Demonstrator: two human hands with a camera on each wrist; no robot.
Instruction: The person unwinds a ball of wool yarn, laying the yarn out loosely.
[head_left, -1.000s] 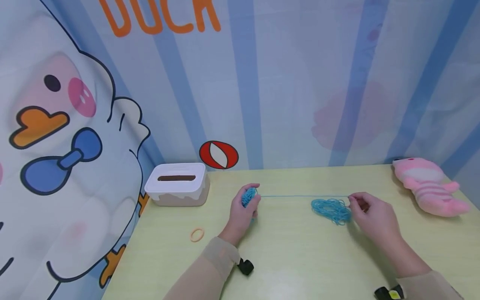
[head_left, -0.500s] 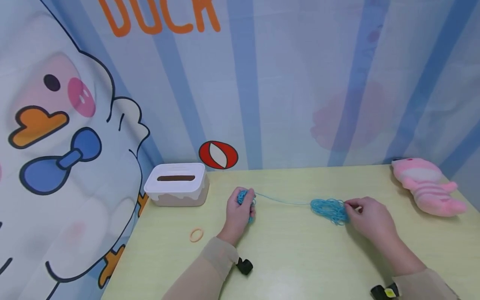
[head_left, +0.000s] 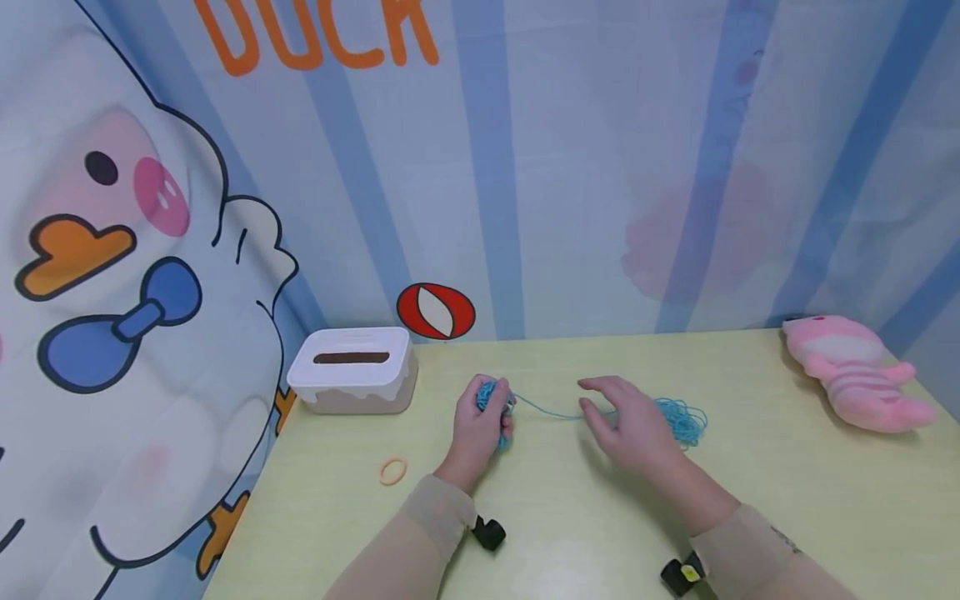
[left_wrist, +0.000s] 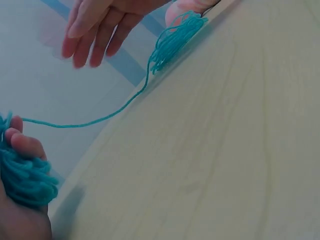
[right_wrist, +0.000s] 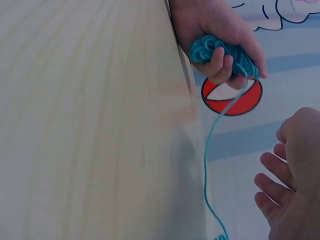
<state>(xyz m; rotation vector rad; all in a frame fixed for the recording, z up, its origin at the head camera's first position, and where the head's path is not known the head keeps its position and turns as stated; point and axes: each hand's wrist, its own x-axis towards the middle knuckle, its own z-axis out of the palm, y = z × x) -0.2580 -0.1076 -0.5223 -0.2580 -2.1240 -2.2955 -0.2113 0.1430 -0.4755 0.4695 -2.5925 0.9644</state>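
Observation:
My left hand (head_left: 475,433) grips a bundle of blue yarn (right_wrist: 226,54), fingers curled round it. A single strand (left_wrist: 85,124) runs from that bundle across to a loose blue yarn pile (head_left: 681,421) on the table. Over the strand, left of the pile, my right hand (head_left: 634,427) is held with its fingers apart and nothing gripped. It partly hides the strand and the pile's left side in the head view. In the right wrist view the right hand's fingers (right_wrist: 273,189) are loosely bent, beside the strand.
On the table (head_left: 570,517), a white and grey tissue box (head_left: 352,375) stands at the back left, with an orange ring (head_left: 393,471) in front of it. A pink plush toy (head_left: 855,375) lies at the back right. A printed curtain (head_left: 555,167) hangs behind.
My right hand has let go at the yarn pile's right end and moved left, its fingers spreading. The strand, taut one second ago, now sags. The left hand has moved slightly left.

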